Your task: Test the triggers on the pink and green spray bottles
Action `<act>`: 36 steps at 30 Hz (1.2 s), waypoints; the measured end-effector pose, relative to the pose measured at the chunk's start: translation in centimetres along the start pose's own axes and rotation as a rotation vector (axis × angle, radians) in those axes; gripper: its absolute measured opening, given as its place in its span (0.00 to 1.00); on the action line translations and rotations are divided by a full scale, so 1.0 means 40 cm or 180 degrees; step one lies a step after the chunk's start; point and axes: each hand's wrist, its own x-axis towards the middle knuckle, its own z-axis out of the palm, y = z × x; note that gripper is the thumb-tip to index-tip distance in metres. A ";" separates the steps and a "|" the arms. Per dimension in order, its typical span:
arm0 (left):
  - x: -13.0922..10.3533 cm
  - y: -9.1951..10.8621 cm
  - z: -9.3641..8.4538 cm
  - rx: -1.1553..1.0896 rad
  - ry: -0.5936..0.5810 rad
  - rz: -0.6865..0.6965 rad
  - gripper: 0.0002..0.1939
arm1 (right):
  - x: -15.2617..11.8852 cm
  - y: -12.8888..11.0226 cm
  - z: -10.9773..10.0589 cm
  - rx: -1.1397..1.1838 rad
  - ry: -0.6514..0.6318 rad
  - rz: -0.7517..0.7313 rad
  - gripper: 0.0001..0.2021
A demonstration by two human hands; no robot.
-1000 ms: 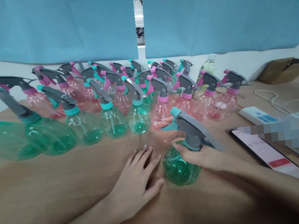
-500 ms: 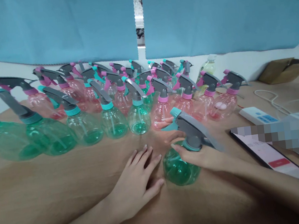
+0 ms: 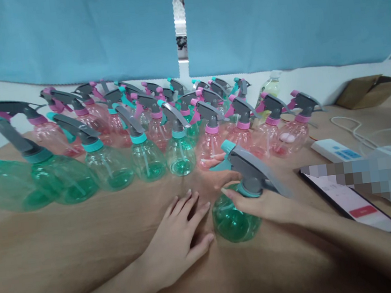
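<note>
My right hand (image 3: 258,203) is wrapped round the neck and upper body of a green spray bottle (image 3: 235,222) with a grey and teal trigger head. The bottle stands on the table, its nozzle pointing left and away from me. Some right-hand fingers show behind the bottle, near the trigger; the rest are hidden. Just left of this bottle, my left hand (image 3: 182,235) lies flat on the table (image 3: 121,239) with its fingers stretched out, holding nothing. Beyond the hands stands a row of green spray bottles (image 3: 149,159) and pink spray bottles (image 3: 213,142).
More spray bottles crowd behind the front row. To the right lie a phone (image 3: 352,204), a white power strip (image 3: 335,150), white cables (image 3: 353,124) and clear plastic. A brown open box (image 3: 369,91) and a pale green bottle (image 3: 271,88) stand at the back, below a blue curtain (image 3: 273,20).
The view has shifted very slightly. Both hands and the held spray bottle keep practically the same place and pose.
</note>
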 end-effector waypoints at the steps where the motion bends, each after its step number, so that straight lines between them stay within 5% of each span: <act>1: 0.001 0.000 0.000 0.0004 -0.0016 0.0002 0.28 | -0.002 0.000 0.000 0.0014 0.0007 0.0014 0.23; 20: 0.002 -0.001 -0.001 -0.0064 -0.0020 -0.0014 0.28 | 0.003 -0.073 -0.033 0.0298 -0.0248 0.0360 0.18; 36: 0.002 -0.003 0.000 0.0060 -0.0046 0.0006 0.28 | 0.010 -0.089 -0.032 0.0479 0.0010 0.0209 0.11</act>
